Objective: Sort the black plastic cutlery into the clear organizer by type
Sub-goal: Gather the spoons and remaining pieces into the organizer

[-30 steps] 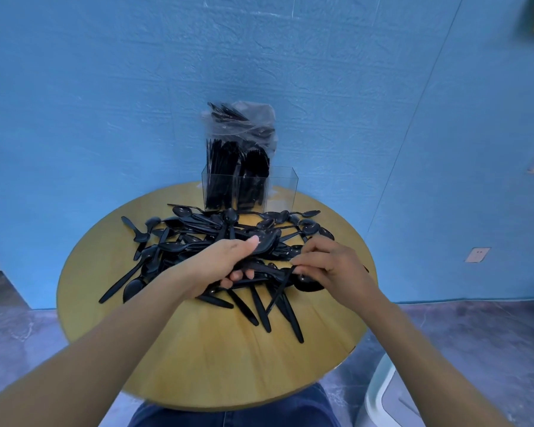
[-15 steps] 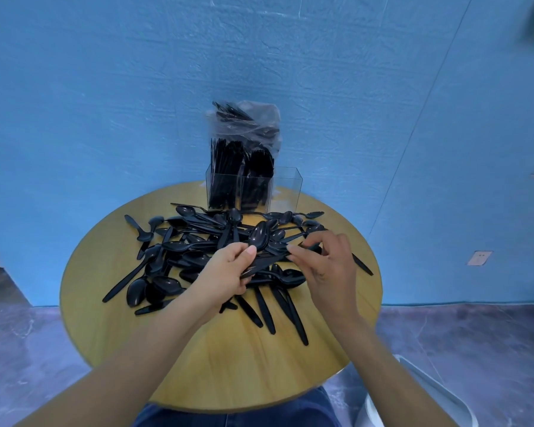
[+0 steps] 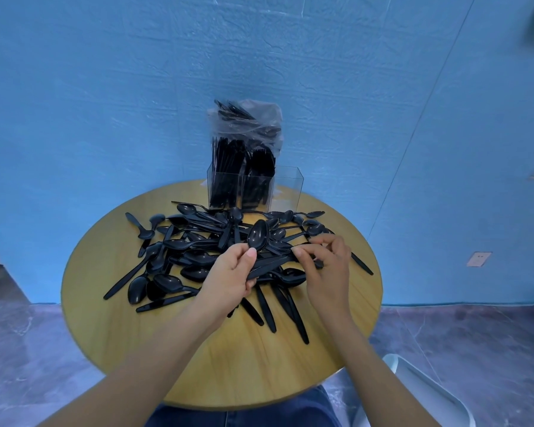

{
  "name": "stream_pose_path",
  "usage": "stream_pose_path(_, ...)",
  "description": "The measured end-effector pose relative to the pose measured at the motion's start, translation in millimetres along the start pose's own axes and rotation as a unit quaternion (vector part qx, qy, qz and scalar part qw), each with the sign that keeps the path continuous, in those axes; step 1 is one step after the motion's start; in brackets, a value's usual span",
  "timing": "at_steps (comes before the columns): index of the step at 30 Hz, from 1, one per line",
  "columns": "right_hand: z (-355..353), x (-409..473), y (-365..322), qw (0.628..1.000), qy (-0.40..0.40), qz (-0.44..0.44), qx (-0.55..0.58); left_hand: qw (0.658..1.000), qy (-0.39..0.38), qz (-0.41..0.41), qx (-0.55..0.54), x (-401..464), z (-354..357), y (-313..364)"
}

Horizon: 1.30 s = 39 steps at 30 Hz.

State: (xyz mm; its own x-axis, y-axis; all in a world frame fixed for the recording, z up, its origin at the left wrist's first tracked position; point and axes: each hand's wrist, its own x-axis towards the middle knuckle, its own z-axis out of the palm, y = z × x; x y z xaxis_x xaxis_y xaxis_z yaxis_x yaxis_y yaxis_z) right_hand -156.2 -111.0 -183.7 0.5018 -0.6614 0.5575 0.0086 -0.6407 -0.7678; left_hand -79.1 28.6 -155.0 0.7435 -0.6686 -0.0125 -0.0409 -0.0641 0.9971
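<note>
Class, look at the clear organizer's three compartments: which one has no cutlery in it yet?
The right-hand compartment of the clear organizer: you see straight through its walls, whereas the left and middle ones are packed with upright black cutlery.

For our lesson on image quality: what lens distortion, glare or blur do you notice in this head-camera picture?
Head view: wide-angle bending curves the wall seams and stretches the forearms; the clear organizer looks slightly smeared, its walls faintly glinting; the spoon bunch in the left hand shows soft highlights.

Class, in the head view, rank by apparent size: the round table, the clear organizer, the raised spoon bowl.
1. round table
2. clear organizer
3. raised spoon bowl, though it sits nearer the camera than the organizer.
</note>
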Motion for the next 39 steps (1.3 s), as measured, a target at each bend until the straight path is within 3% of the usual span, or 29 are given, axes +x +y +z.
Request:
stream_pose_path(5,0.5,5.0,-10.1,0.986,0.01,0.157,0.047,1.0,0.007,0.01,0.017,-1.8,4.1,0.7)
stream_pose_path(9,0.0,10.3,-4.5,0.951,-0.024,0.278,0.131,0.999,0.011,0.005,0.045,-2.0,4.1,1.3)
stream_pose_path(12,-8.8,11.2,-2.9,0.962,-0.043,0.241,0.117,0.999,0.001,-0.019,0.037,0.2,2.9,2.5)
stream_pose_path(19,-23.7,21.7,-22.3,0.993,-0.076,0.052,0.072,0.995,-0.044,-0.074,0.047,6.0,-3.4,5.0)
stream_pose_path(29,-34.9,32.3,-36.2,0.986,-0.153,-0.027,0.056,0.99,-0.089,-0.033,0.103,8.0,-3.1,13.1)
stream_pose_path(36,-17.7,20.8,-36.0,0.994,-0.082,-0.035,0.059,0.991,-0.123,-0.017,0.051,-0.6,10.2,14.6)
stream_pose_path(39,-8.8,15.2,-34.7,0.998,-0.017,-0.033,0.053,0.991,-0.122,0.013,0.054,-3.8,13.7,10.4)
